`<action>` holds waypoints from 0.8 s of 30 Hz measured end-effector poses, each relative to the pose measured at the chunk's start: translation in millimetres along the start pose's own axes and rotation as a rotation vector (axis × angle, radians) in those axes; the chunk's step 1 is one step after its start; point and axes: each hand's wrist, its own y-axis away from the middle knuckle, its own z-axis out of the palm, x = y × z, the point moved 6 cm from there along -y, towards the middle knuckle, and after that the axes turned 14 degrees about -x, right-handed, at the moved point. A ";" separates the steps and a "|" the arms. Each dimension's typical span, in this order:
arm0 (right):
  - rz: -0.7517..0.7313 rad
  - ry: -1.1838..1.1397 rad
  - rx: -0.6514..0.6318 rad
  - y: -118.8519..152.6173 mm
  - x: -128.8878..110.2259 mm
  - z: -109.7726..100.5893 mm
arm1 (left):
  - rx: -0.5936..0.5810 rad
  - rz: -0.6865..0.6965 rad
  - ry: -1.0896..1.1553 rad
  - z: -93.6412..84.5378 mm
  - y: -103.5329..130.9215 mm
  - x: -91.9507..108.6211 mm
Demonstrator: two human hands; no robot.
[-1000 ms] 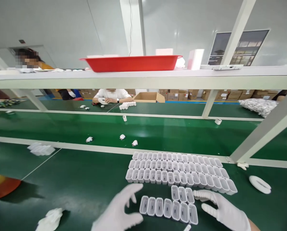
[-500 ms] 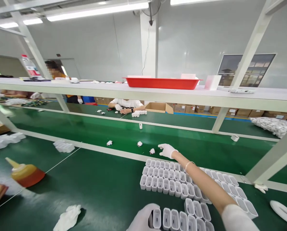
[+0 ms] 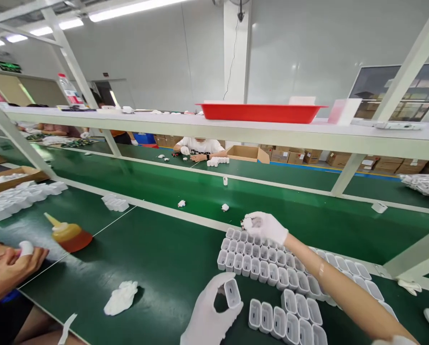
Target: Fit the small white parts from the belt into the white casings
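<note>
White cup (image 3: 232, 293), tilted, between thumb and fingers of the partly curled, gripping left hand (image 3: 206, 310).

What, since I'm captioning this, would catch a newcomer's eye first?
First, the red tray on the shelf, up high. Then the rows of white cups on the table, lower right. The left hand holds one cup before them; the right hand touches a white piece behind.

No text legible; green sign (image 3: 9, 66), bottle label (image 3: 73, 97), carton labels (image 3: 279, 154) too small to read.
</note>
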 end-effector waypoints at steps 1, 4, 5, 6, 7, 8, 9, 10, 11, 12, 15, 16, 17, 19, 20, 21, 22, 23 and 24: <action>-0.024 -0.026 -0.025 24.0 -8.4 7.6 | -0.003 -0.004 -0.013 -0.6 3.8 3.0; -0.099 -0.059 -0.123 97.1 -35.2 38.2 | -0.104 0.095 -0.060 3.7 11.6 14.7; -0.100 -0.059 -0.104 117.0 -40.5 45.7 | -0.126 0.151 -0.085 5.2 13.7 19.1; -0.134 -0.022 -0.083 133.0 -46.3 52.1 | -0.146 0.209 -0.103 7.1 15.8 23.3; -0.164 0.019 -0.070 144.8 -50.0 57.6 | -0.163 0.255 -0.115 9.1 17.7 26.7; -0.182 0.075 -0.053 152.6 -51.4 61.3 | -0.176 0.287 -0.125 11.2 19.3 29.1; -0.195 0.135 -0.045 157.0 -51.4 63.8 | -0.188 0.306 -0.136 13.3 20.7 30.9; -0.192 0.191 -0.046 158.9 -49.8 65.1 | -0.197 0.305 -0.149 14.9 21.6 31.4; -0.182 0.242 -0.052 159.1 -47.6 65.5 | -0.207 0.284 -0.164 16.2 22.0 30.7; -0.167 0.279 -0.060 158.4 -45.4 65.0 | -0.221 0.252 -0.182 17.2 22.0 29.3; -0.144 0.289 -0.114 156.4 -43.4 63.8 | -0.264 0.163 -0.245 16.7 21.4 24.5; -0.135 0.283 -0.121 156.3 -43.8 63.4 | -0.273 0.162 -0.266 15.8 21.4 24.5; -0.125 0.273 -0.125 156.2 -44.2 63.5 | -0.277 0.177 -0.286 14.6 21.8 25.8; -0.090 0.265 -0.133 156.2 -43.8 65.3 | -0.273 0.219 -0.318 12.8 23.1 29.9; -0.068 0.269 -0.137 156.1 -42.9 66.8 | -0.273 0.238 -0.331 12.7 23.8 32.2; -0.049 0.281 -0.136 156.0 -41.9 68.1 | -0.271 0.247 -0.342 12.8 24.4 34.0; -0.031 0.297 -0.131 155.8 -40.6 69.1 | -0.269 0.248 -0.353 13.1 24.7 35.4; -0.013 0.321 -0.116 155.8 -39.4 69.2 | -0.266 0.245 -0.363 13.6 24.7 36.3; -0.002 0.348 -0.097 155.8 -38.7 68.9 | -0.263 0.238 -0.372 14.0 24.4 36.7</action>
